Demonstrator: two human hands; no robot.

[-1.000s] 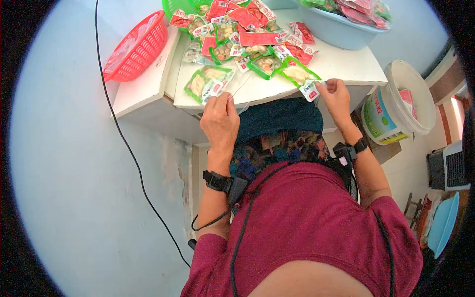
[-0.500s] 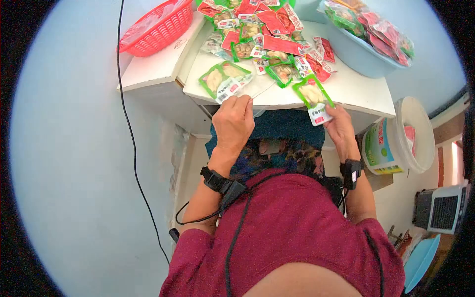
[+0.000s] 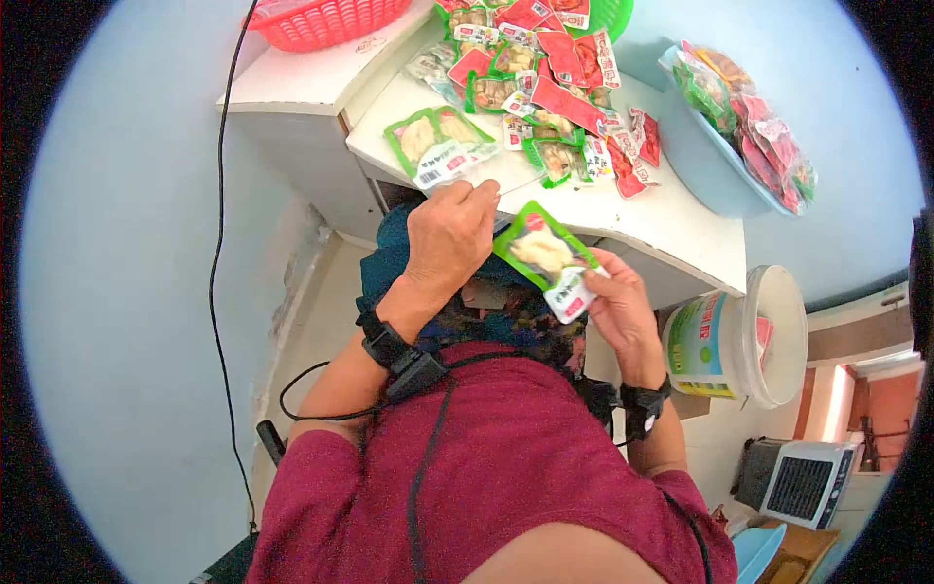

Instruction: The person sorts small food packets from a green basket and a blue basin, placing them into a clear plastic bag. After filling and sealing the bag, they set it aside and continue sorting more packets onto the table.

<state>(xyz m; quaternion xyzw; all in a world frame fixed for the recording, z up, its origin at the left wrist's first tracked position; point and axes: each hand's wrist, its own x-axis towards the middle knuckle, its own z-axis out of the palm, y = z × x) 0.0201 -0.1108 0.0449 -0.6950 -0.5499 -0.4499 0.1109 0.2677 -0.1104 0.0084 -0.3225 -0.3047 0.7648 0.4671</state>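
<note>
My left hand (image 3: 449, 234) is closed at the table's front edge, its fingertips pinching a thin, pale strand or edge too small to name. Just beyond it, a clear-and-green food packet (image 3: 435, 144) lies on the white table (image 3: 671, 222). Held in my right hand (image 3: 621, 310) is a green-edged packet (image 3: 541, 249) with pale food inside, tilted in front of the table edge and gripped by its white label end. A pile of red packets (image 3: 567, 105) and green packets (image 3: 494, 93) lies behind both hands.
A blue basin (image 3: 693, 151) full of packets stands at the table's right. A red basket (image 3: 336, 21) sits at the back left, with part of a green basket (image 3: 615, 16) behind the pile. Below right is a white bucket (image 3: 705, 341). A black cable (image 3: 222, 243) hangs at left.
My right hand has moved left with its packet, which is now close to my left hand and turned more sideways. The camera view has shifted. My left hand remains by the table edge.
</note>
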